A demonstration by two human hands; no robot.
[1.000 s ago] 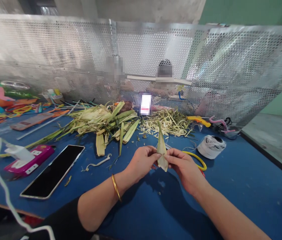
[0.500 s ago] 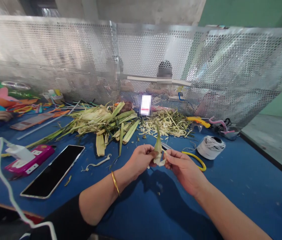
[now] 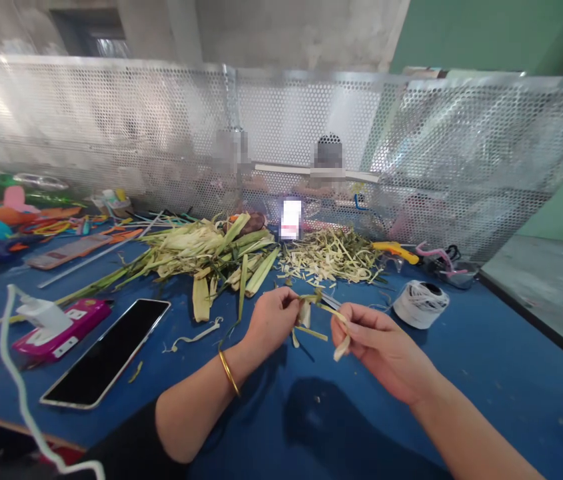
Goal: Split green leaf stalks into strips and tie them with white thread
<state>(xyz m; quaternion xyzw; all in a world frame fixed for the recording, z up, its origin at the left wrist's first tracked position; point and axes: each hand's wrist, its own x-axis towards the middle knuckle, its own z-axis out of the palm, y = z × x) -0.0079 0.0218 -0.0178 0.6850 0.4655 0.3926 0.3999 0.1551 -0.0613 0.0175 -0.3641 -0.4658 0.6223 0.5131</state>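
Observation:
My left hand [image 3: 274, 321] is closed, thumb and fingers pinching a pale green piece of corn husk [image 3: 305, 312] above the blue table. To its right, my right hand [image 3: 378, 340] pinches a narrow strip of husk [image 3: 342, 348], whose loose end curls down below the fingers. The strip stretches from the piece in my left hand across the gap. Scissor blades [image 3: 331, 302] lie behind my hands; my right hand hides their handle. Beyond is a heap of thin cut strips [image 3: 334, 259], with a larger pile of whole husks [image 3: 186, 243] left of it.
A spool of white yarn [image 3: 420, 305] stands right of my right hand. On the left lie a black-screened phone [image 3: 106, 353] and a magenta power strip [image 3: 81, 320] with a white charger and cable. A yellow glue gun [image 3: 395, 252] rests before the perforated metal partition [image 3: 161, 133].
My hands have moved apart, the right one going right and slightly down with a strip drawn out from the husk. Another person's hand at the far left has left view.

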